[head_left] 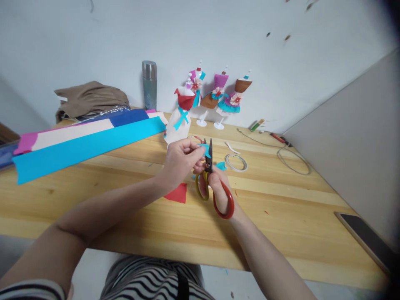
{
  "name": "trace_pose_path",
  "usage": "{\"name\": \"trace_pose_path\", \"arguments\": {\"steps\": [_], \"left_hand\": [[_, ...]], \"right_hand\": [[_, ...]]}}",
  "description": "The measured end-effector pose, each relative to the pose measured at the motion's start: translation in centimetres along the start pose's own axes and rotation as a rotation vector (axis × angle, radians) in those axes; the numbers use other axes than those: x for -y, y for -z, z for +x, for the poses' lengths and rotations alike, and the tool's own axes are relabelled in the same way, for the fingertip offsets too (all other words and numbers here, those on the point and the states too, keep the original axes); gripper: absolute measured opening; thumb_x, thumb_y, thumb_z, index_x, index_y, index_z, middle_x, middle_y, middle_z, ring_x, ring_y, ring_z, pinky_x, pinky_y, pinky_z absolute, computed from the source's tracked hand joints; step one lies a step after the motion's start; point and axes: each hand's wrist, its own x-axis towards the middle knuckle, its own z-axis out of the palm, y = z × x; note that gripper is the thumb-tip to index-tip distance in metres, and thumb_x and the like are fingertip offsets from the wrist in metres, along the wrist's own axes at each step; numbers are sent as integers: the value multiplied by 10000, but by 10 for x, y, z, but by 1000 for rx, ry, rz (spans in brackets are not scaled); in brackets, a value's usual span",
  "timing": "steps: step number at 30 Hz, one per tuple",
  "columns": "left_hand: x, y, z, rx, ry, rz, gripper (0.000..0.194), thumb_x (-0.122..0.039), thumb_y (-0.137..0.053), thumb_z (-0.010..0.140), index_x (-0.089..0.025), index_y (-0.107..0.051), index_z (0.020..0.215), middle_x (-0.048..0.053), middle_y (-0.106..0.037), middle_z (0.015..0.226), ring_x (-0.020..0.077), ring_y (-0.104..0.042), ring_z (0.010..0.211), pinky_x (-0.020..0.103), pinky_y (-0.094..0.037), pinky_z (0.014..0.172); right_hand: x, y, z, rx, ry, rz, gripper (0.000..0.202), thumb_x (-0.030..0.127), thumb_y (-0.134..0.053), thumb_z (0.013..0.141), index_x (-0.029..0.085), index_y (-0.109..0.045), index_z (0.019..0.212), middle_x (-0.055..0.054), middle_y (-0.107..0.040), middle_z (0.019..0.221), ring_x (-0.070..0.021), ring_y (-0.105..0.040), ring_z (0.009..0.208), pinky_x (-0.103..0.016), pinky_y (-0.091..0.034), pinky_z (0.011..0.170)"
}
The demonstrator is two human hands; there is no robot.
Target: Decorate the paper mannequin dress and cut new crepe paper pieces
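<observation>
Over the table point(281, 225), curled hands point(179, 161) hold partly hidden blue paper point(206, 151) (left) and scissors point(208, 166) (right).

Open scissors point(209, 166) at turquoise scrap point(206, 150)

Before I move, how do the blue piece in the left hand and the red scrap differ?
The blue piece is pinched in the left hand; the red scrap lies on the table. The blue piece is at the scissors' blades, the red scrap apart from them. Both are small beside the long blue strip.
</observation>
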Motion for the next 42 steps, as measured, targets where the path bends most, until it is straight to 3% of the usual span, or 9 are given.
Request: {"name": "trace_pose_path", "arguments": {"steps": [22, 42], "left_hand": [[-1, 1, 2, 13, 8, 4, 159, -179, -636, 764, -154, -583, 617, -5, -641, 577, 70, -571, 469, 190, -501, 497], [-8, 4, 3, 29, 46, 42, 148, -169, -625, 769, -147, -584, 629, -3, -642, 563, 61, -555, 457, 183, -476, 494]], "right_hand": [[-4, 0, -3, -2, 11, 61, 508, 736, -472, 905, 239, -577, 902, 67, -443, 431, -120, -365, 344, -282, -298, 405], [-1, 0, -5, 14, -33, 73, 563, 766, -444, 894, 217, -567, 889, 89, -407, 402, -105, -321, 323, -262, -241, 368]]}}
